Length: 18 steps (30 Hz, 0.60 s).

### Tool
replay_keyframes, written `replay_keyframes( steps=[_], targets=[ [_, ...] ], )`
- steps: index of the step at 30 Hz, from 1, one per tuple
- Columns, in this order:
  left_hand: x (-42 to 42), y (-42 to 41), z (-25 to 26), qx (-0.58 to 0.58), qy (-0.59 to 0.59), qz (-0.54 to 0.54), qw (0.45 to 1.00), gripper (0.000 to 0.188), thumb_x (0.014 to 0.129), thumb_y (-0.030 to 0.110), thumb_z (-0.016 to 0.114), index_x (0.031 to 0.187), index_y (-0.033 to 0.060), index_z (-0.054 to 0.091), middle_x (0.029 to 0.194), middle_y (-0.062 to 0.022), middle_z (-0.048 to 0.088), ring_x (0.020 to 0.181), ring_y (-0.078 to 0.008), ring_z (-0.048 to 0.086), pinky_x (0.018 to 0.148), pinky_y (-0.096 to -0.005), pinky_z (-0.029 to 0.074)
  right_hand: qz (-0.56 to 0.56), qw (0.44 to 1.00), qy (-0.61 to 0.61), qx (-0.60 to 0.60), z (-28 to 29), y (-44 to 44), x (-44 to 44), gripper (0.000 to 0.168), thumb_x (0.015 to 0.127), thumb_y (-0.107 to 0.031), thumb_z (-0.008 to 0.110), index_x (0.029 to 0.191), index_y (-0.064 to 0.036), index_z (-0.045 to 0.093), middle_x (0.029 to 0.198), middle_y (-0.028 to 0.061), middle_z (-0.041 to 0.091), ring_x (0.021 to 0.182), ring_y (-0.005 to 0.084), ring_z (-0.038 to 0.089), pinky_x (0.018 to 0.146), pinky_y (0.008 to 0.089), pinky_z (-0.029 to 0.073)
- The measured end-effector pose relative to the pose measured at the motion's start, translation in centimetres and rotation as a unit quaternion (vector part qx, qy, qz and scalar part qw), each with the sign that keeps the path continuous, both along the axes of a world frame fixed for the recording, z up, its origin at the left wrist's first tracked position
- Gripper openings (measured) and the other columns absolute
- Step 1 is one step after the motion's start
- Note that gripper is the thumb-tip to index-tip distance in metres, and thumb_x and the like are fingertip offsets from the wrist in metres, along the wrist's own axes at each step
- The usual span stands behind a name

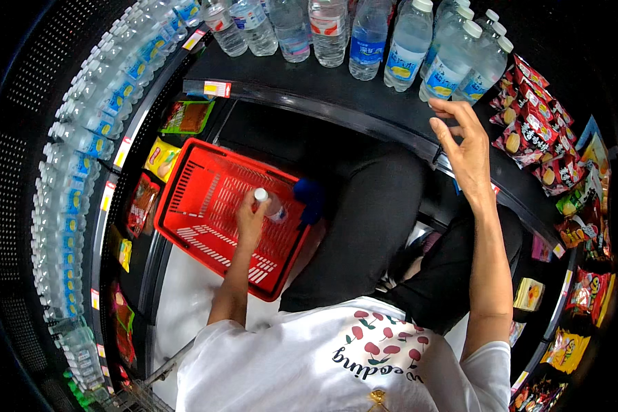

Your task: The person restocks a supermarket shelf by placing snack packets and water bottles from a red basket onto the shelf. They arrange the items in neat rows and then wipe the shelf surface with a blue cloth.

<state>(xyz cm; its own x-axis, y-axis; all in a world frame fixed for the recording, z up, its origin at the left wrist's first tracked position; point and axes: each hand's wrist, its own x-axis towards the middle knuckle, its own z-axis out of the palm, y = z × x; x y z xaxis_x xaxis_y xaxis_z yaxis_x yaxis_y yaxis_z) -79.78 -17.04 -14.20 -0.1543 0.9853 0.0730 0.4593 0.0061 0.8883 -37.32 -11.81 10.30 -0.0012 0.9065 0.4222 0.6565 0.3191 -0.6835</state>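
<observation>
My left hand (251,213) grips a clear plastic bottle (274,210) with a white cap near its neck, inside or just over a red plastic shopping basket (190,226). The bottle leans, its base towards the basket's right side. On the right, my right hand (461,136) is raised with fingers apart and slightly curled, holding nothing. It is over the edge of a black shelf (309,87), close to clear bottles with white caps and blue-and-yellow labels (443,72). Other bottles of water (366,46) stand in a row along that shelf.
Rows of bottles (98,123) fill a curved-looking shelf at left, above packaged snacks (184,117). Red snack packets (538,129) are piled at right, with yellow packets (566,350) lower down. A metal wire cart or rack (134,399) is at lower left. My black-trousered legs (360,226) are beside the basket.
</observation>
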Motion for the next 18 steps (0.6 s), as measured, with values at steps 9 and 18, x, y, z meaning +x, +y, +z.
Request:
replay_keyframes(
  steps=[9, 18],
  targets=[
    [1.8, 0.8, -4.2, -0.036, -0.021, -0.066, 0.997, 0.033, 0.094, 0.008, 0.07, 0.126, -0.0002, 0.062, 0.114, -0.0103, 0.069, 0.109, -0.0178, 0.062, 0.098, -0.0325, 0.048, -0.075, 0.989, 0.131, -0.003, -1.7, 1.0, 6.6, 0.024, 0.099, -0.014, 0.066, 0.121, -0.005, 0.069, 0.113, 0.0069, 0.068, 0.104, 0.0153, 0.066, 0.079, 0.029, 0.056],
    [0.9, 0.1, -3.4, -0.039, 0.089, -0.074, 0.993, 0.044, 0.092, 0.005, 0.066, 0.134, -0.0026, 0.055, 0.132, -0.02, 0.062, 0.124, -0.0318, 0.059, 0.107, -0.0392, 0.044, -0.119, 0.953, 0.273, 0.055, -1.4, 3.1, 10.6, 0.032, 0.1, -0.02, 0.066, 0.129, -0.006, 0.064, 0.115, 0.0107, 0.066, 0.105, 0.016, 0.064, 0.07, 0.0286, 0.059]
  ],
)
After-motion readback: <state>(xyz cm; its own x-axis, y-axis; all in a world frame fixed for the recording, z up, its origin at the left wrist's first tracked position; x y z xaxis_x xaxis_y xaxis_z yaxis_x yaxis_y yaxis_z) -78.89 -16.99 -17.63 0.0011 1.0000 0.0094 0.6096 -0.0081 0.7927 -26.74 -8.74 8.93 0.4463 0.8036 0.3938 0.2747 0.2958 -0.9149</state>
